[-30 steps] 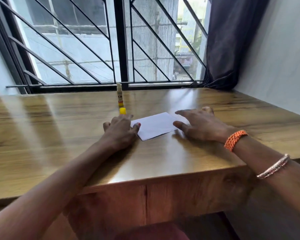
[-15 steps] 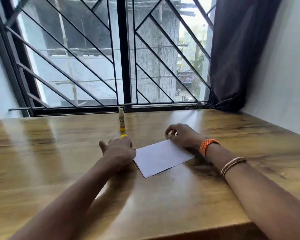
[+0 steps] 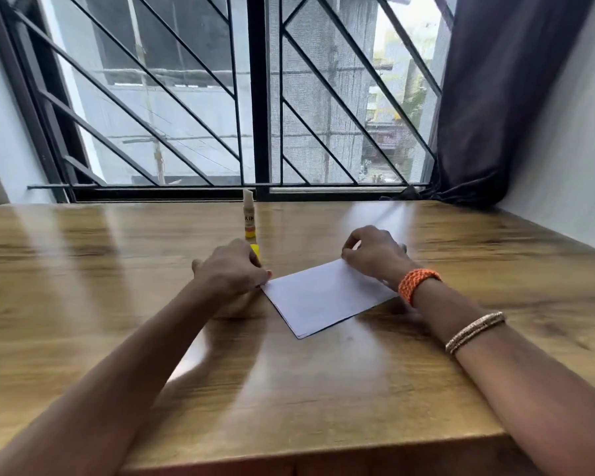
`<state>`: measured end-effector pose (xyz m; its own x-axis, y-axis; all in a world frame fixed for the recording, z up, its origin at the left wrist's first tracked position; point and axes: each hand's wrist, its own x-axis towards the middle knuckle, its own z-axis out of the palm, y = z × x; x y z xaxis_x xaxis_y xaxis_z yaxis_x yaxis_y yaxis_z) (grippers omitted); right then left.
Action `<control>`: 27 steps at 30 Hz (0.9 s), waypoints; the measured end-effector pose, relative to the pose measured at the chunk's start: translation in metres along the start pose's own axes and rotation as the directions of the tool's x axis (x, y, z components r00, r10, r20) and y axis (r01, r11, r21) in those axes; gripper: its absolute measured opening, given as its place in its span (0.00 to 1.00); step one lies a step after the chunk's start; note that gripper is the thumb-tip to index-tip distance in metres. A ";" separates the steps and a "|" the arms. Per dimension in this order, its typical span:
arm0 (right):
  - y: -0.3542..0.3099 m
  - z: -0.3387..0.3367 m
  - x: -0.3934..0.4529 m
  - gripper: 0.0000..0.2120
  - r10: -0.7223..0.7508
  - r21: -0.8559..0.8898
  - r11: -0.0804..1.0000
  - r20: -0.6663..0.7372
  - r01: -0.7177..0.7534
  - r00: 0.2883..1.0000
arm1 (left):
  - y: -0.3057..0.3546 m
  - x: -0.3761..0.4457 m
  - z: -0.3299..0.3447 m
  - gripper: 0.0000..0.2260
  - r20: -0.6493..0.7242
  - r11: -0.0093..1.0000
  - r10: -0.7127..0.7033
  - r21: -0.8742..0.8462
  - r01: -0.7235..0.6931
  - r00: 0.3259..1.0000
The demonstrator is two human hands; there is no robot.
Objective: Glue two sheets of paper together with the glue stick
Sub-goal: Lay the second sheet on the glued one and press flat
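Left hand: the left hand (image 3: 232, 267) lies knuckles up on the glossy brown wooden table (image 3: 83, 304), fingers curled under; its fingertips touch the left corner of the white rectangular paper sheets (image 3: 323, 297). Whether it pinches that corner cannot be told.
Right hand: the right hand (image 3: 375, 254) rests at the paper's far right corner, fingers bent, thumb and forefinger meeting at the edge. Whether they grip the corner or only press on it cannot be told.
Paper: lies flat near the table's middle, between the two hands, turned as a diamond. Its long axis runs from near left to far right, and one corner points toward the near edge. A thin second edge shows along the near sides.
Glue stick: the slim white glue stick with yellow-orange base (image 3: 248, 216) stands upright, uncapped, far of the left hand, near the window.
Cap: a small yellow cap (image 3: 256, 250) sits just beside the left hand's knuckles.
Wrist: an orange woven band (image 3: 416, 283) circles the right wrist.
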<state>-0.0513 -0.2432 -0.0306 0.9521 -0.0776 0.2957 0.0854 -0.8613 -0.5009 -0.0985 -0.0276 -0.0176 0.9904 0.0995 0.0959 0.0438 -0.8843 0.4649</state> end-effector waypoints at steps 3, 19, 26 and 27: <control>-0.001 -0.003 -0.003 0.07 0.026 0.020 0.999 0.031 -0.026 0.999 | -0.001 -0.003 0.001 0.10 0.073 0.996 0.030 -0.091 -0.023 0.997; -0.012 -0.006 -0.013 0.13 0.057 -0.156 0.987 0.102 -0.041 0.993 | 0.011 -0.017 0.015 0.09 -0.016 0.996 0.082 0.036 -0.081 0.997; -0.023 -0.008 -0.018 0.08 -0.157 0.053 0.986 -0.041 0.160 0.987 | 0.015 -0.013 0.014 0.04 -0.101 0.953 0.192 -0.218 -0.210 0.976; -0.027 -0.009 -0.020 0.07 -0.230 0.107 0.966 -0.076 0.237 0.970 | 0.016 -0.013 0.012 0.05 -0.129 0.932 0.210 -0.274 -0.239 0.969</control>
<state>-0.0756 -0.2230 -0.0157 0.8821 0.0845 0.4635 0.3393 -0.7966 -0.5003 -0.1086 -0.0481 -0.0223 0.9520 -0.0304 0.3045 -0.2314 -0.7227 0.6512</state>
